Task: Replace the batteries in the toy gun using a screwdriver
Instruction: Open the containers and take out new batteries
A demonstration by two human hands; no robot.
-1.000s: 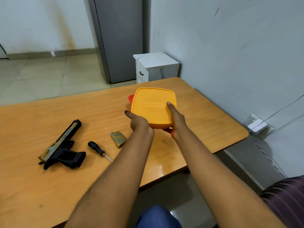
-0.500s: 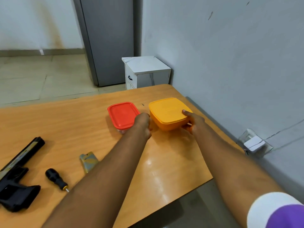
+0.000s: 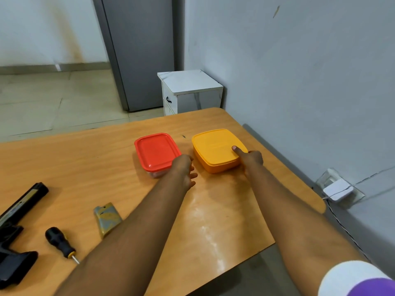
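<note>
Toy gun [image 3: 15, 236] lies at the table's near-left edge, partly cut off by the frame, untouched. Black-handled screwdriver [image 3: 61, 244] lies just to its right, tip toward the person. Olive-and-gold battery cover [image 3: 107, 217] lies loose beside that, so the compartment looks already opened.

Both hands are well away from these. Right hand [image 3: 251, 160] grips the near right corner of the yellow lidded container [image 3: 217, 149], thumb flat on the lid, fingers wrapped round the side. Left hand [image 3: 183, 170] hovers between the two boxes, fingers loosely spread, holding nothing; whether it touches the red-lidded container [image 3: 157, 153] I cannot tell.

Wooden table [image 3: 213, 210]; white cabinet [image 3: 190, 90] beyond it.

Risks, as judged: batteries probably sit in one box; prying a tight lid one-handed could jerk it open and scatter cells toward the right edge nearby. The small cover could be swept off by a forearm.
</note>
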